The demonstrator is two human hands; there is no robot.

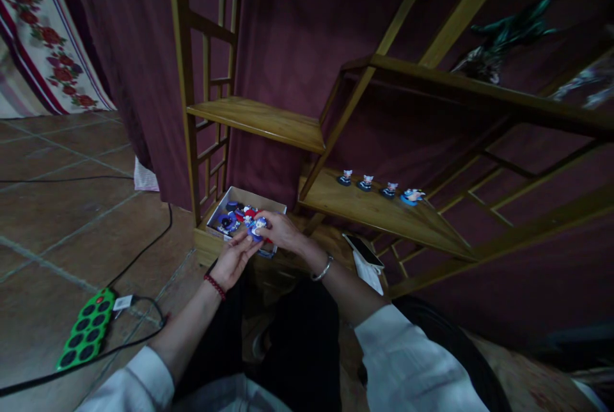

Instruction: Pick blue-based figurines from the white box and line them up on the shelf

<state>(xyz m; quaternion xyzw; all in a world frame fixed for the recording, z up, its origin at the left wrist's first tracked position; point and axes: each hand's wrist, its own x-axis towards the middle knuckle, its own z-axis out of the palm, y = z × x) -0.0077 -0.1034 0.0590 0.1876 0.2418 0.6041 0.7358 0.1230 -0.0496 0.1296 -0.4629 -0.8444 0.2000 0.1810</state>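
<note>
A small blue-and-white figurine (pixel 259 228) is held over an open cardboard box (pixel 279 206). My right hand (pixel 282 230) pinches it from the right. My left hand (pixel 233 263), palm up, has its fingertips against the figurine's lower side. More figurines in purple, red and white (pixel 227 221) lie jumbled in the box. To the right, on a wooden shelf (pixel 384 213), several little figurines stand in a row: a dark-based one (pixel 345 178) at the left end and one on a blue base (pixel 412 196) at the right end.
An upper shelf board (pixel 259 119) juts out above the box. A phone-like device (pixel 363 250) lies on white paper (pixel 368 272) below the right shelf. On the tiled floor are a green power strip (pixel 87 329) and black cables. A plant ornament (pixel 503 41) sits high at right.
</note>
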